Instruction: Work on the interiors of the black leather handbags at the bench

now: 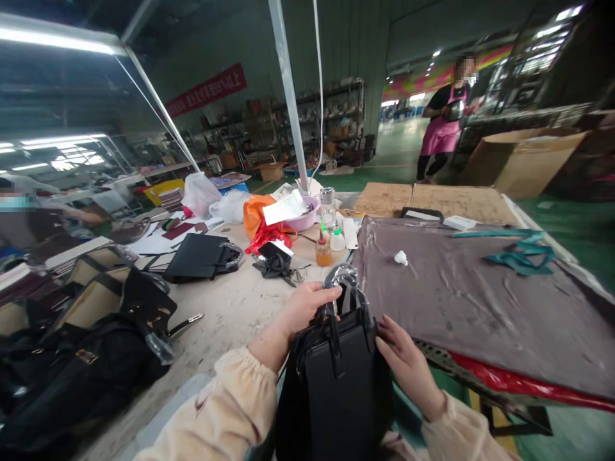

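A black handbag (336,378) stands upright in front of me at the table's near edge. Its handles are wrapped in clear plastic (342,278). My left hand (307,307) is closed round the handles near the top of the bag. My right hand (406,362) lies flat against the bag's right side, fingers stretched out. Both sleeves are cream coloured.
A pile of black bags (91,358) lies at the left. A flat black bag (199,256), glue bottles (324,250), scissors (298,274) and a pink bowl (302,221) sit mid-table. A dark cloth-covered board (480,301) fills the right. A person in a pink apron (444,128) stands behind.
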`<state>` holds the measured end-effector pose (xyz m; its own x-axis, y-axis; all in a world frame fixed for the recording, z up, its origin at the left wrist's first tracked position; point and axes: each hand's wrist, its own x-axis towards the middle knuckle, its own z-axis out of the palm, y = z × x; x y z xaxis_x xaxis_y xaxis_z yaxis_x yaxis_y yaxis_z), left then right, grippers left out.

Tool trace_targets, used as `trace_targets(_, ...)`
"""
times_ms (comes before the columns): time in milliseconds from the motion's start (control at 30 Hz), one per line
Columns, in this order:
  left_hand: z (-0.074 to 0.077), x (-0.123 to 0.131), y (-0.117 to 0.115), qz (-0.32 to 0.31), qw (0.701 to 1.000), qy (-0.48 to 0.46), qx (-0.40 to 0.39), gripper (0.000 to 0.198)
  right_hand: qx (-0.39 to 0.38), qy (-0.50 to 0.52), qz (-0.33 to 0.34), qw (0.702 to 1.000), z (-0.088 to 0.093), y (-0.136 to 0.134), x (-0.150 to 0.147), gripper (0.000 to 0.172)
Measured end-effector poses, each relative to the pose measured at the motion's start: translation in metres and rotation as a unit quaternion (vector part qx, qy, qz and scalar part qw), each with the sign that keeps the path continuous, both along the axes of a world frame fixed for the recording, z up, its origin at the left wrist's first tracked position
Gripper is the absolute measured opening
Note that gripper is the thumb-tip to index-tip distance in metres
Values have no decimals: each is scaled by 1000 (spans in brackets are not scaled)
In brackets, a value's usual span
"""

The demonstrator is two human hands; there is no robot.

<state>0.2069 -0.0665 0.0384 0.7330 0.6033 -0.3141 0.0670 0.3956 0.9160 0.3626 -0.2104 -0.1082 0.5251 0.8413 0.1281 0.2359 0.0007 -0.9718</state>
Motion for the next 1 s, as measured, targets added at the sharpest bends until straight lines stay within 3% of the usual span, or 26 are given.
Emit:
trace_targets(133, 0, 10, -12, -50, 999, 19, 6, 33, 96, -104, -10, 990, 50, 2, 15, 72)
trace_targets(267, 0, 19, -25, -105, 992, 35, 68, 36, 127, -239, -5, 963, 94, 14, 23, 74)
trace_targets(433, 0, 27, -38, -159, 976, 36, 147, 43, 99, -316, 28, 943, 114, 26, 28, 57)
trace_targets(500, 2, 23, -43, -158, 970, 20, 182, 45, 90, -275, 8, 957, 110, 27, 30, 43)
trace_targets(567, 5, 12, -49, -107, 963, 14, 245, 44, 82, -196, -29, 977, 101, 27, 32, 29)
trace_targets(667, 5, -13, -59, -23, 930, 48, 365, 38, 80, -85, -68, 991, 89, 24, 36, 19)
trace_targets(733, 0, -31, -67, -53, 902, 87, 419, 36, 94, -27, -80, 992, 88, 23, 38, 21)
trace_targets(833, -9, -59, -75, -94, 879, 142, 445, 43, 134, 67, -93, 984, 100, 24, 41, 23)
trace_targets(1000, -8, -113, -76, 28, 816, 206, 540, 41, 265, 233, -74, 933, 124, 39, 42, 27)
